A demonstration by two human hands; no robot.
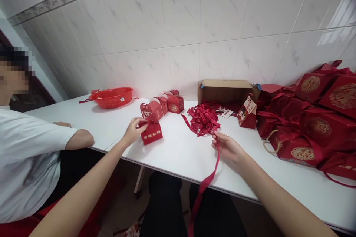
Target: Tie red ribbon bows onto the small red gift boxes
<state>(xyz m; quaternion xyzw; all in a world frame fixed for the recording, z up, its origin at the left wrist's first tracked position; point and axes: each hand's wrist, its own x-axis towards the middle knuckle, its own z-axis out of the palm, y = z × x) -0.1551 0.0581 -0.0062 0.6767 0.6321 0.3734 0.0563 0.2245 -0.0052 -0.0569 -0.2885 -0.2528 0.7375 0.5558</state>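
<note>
My left hand (pixel 135 130) grips the top of a small red gift box (pixel 152 134) with gold lettering, which is on the white table in front of me. Between the fingertips of my right hand (pixel 226 146) is the end of a red ribbon (pixel 207 181) that hangs down over the table's front edge toward my lap. Just beyond that hand lies a tangled pile of red ribbons (pixel 204 118). Several more small red boxes (pixel 152 109) stand in a row behind the box I hold.
An open cardboard box (pixel 228 84) lies against the tiled wall. Beside it stands a red triangular box (pixel 247 113). Many larger red boxes (pixel 317 126) are heaped at the right. A red plastic basin (pixel 111 98) sits at the left, near a seated person (pixel 30 163) in white.
</note>
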